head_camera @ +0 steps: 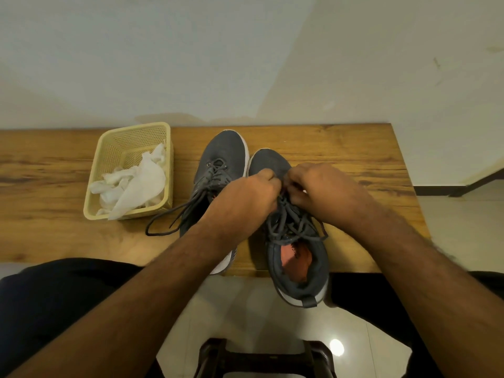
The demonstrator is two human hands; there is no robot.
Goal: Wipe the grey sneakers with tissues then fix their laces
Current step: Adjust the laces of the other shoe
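two sneakers (226, 156) (297, 257), one basket (103, 148)

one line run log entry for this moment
phase: lacing | left hand and right hand: pinch right sneaker's laces | left sneaker: untied | tissues: in basket

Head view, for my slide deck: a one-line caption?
Both hands work the right grey sneaker's laces; used tissues fill the basket.

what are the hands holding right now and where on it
Both the left hand and right hand pinch the laces of the right-side sneaker, near the toe-end eyelets.
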